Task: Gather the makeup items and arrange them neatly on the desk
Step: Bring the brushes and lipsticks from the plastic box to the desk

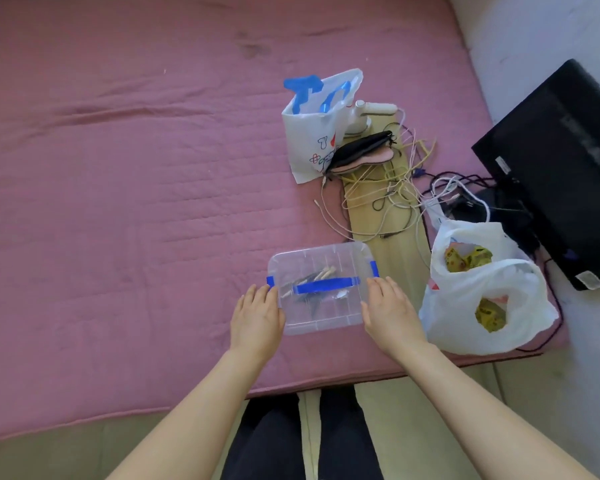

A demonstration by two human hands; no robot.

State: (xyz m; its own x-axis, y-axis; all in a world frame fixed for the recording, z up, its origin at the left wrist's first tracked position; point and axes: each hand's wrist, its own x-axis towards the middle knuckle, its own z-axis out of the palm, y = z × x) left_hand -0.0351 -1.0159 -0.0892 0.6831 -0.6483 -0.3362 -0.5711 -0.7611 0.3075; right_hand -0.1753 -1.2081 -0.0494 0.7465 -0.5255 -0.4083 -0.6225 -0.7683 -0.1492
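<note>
- Dark trouser legs (302, 441) are seen nearest, just short of the near edge of the pink mat (118, 202).
- A clear box (321, 289) with a blue handle and blue side clips is set on the mat, close to that near edge; small items are seen blurred through its lid.
- The left hand (257, 317) is laid against the box's left side, fingers straight, by the left clip; nothing is clenched.
- The right hand (390, 311) is laid against the box's right side, fingers straight and loose, below the right clip.
- Right of the box, just beside the right hand, a white bag (482, 296) with yellow contents is crowded in.
- Left of the box, wide bare mat is left open.
- Beyond the box, tangled cables (392, 188) are spread; farther still, a dark pouch (361, 152) and a printed bag (317, 123) are found.
- Far right of the box, a black monitor (561, 161) is lying by the wall.
</note>
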